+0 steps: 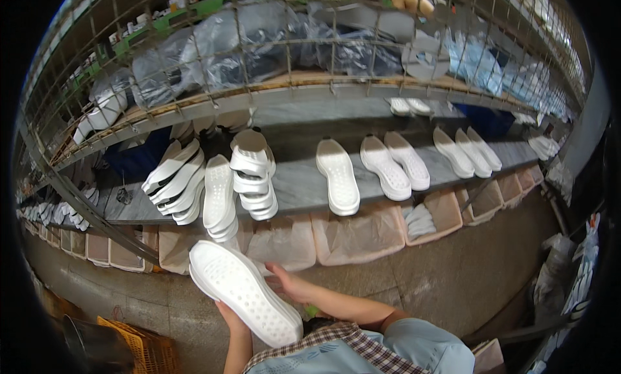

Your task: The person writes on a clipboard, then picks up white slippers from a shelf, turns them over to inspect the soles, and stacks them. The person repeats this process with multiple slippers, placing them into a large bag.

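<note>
A large white shoe sole [246, 293] with rows of small dimples lies tilted in front of my body. Its edge looks layered, and I cannot tell whether a second sole is beneath it. My left hand [230, 317] grips it from below along the left side, fingers partly hidden under it. Beside its right edge is my right hand [290, 285], fingers stretched and apart; whether they touch the sole is unclear. Ahead on the grey bench stand a stack of white soles [220, 196], a taller stack [253, 173] and a leaning group [176, 180].
Further right along the bench [294, 173] are a single sole [338, 177], a pair [394, 164] and a group of three [467, 152]. Plastic-lined bins [359, 235] line the bench's front. Above runs a wire-mesh shelf [291, 83] with bagged items. An orange crate [145, 348] sits lower left.
</note>
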`<state>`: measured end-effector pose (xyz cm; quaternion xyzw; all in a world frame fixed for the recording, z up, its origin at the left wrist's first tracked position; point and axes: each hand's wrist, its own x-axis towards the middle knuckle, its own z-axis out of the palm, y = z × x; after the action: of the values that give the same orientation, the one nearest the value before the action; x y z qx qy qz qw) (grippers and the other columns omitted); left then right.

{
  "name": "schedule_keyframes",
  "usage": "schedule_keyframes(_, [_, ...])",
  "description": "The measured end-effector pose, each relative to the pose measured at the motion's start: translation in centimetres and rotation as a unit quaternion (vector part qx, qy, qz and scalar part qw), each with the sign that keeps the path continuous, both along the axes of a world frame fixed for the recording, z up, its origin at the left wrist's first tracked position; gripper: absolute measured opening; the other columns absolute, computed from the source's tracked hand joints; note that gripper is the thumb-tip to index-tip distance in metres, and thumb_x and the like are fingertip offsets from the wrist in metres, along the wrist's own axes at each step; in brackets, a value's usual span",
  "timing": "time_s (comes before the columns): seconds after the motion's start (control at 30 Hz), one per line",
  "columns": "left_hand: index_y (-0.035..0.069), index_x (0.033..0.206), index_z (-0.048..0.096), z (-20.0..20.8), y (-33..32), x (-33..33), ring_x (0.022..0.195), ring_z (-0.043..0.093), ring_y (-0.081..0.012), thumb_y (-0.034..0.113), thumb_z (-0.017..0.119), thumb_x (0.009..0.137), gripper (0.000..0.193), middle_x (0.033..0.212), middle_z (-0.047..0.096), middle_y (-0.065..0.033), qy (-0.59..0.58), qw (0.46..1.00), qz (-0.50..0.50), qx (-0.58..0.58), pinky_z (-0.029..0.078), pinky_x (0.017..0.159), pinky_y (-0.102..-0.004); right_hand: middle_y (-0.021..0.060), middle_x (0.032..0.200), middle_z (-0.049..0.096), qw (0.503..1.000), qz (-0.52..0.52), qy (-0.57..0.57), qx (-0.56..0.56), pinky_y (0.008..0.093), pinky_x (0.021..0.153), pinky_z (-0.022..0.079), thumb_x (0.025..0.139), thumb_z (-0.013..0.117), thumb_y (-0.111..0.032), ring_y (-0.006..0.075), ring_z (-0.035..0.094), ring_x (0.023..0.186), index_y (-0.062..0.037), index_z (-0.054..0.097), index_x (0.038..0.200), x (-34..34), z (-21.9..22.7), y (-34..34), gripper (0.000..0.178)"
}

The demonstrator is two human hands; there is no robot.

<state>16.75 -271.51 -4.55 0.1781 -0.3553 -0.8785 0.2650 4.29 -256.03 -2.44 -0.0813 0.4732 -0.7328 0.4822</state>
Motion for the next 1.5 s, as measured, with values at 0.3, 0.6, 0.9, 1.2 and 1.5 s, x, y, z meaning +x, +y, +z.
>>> schedule_keyframes(0.3, [0.006, 0.140, 0.028, 2.8, 0.7, -0.1, 0.119, 0.049, -0.0261, 0.048, 0.032, 0.098, 0.059, 0.133, 0.045, -0.0148, -0.040, 0.994, -0.056, -0.081, 0.043, 0.097, -0.0379, 0.0101, 0.140, 0.041, 0.975, 0.207, -0.074, 0.027, 0.0350, 0.105, 0.033, 0.099, 0.031, -0.049, 0.0194, 0.040, 0.127, -0.0047, 0.028, 0.143, -0.6, -5.3, -1.0, 0.063])
schedule_keyframes(0.6, [0.006, 0.139, 0.030, 10.4, 1.3, 3.0, 0.117, 0.051, -0.0303, 0.028, 0.043, 0.096, 0.051, 0.135, 0.045, -0.0143, -0.048, 0.990, -0.127, -0.042, 0.043, 0.098, -0.0449, 0.0138, 0.133, 0.046, 0.976, 0.060, 0.196, 0.071, 0.0322, 0.100, 0.038, 0.095, 0.047, -0.042, 0.0216, 0.046, 0.119, -0.0007, 0.037, 0.137, 0.5, -2.9, -1.0, 0.060])
schedule_keyframes(0.9, [0.010, 0.138, 0.038, 7.5, -4.2, 4.0, 0.106, 0.056, -0.0259, 0.021, 0.055, 0.091, 0.051, 0.136, 0.044, -0.0134, -0.016, 0.944, -0.213, 0.253, 0.055, 0.081, -0.0369, 0.0094, 0.128, 0.039, 0.964, 0.170, 0.191, -0.069, 0.0335, 0.101, 0.033, 0.082, 0.067, -0.020, 0.0201, 0.037, 0.122, -0.0107, 0.031, 0.128, -0.6, 10.2, 0.3, 0.059])
schedule_keyframes(1.2, [0.009, 0.138, 0.038, 8.6, -3.7, 5.6, 0.106, 0.056, -0.0255, 0.022, 0.057, 0.090, 0.054, 0.136, 0.043, -0.0138, 0.010, 0.951, -0.238, 0.197, 0.055, 0.079, -0.0365, 0.0236, 0.136, 0.041, 0.970, 0.090, -0.025, -0.226, 0.0444, 0.099, 0.044, 0.074, 0.060, -0.029, 0.0338, 0.048, 0.120, -0.0041, 0.028, 0.143, 2.5, 13.1, -1.1, 0.080])
schedule_keyframes(1.5, [0.007, 0.138, 0.037, 9.6, -4.1, 7.3, 0.105, 0.056, -0.0251, 0.024, 0.059, 0.088, 0.056, 0.136, 0.043, -0.0141, -0.014, 0.968, -0.208, 0.141, 0.055, 0.078, -0.0362, 0.0208, 0.145, 0.032, 0.862, 0.052, -0.269, -0.425, 0.0615, 0.093, 0.042, 0.091, 0.050, -0.042, 0.0402, 0.043, 0.124, -0.0105, 0.030, 0.144, 3.9, 13.1, -1.2, 0.065])
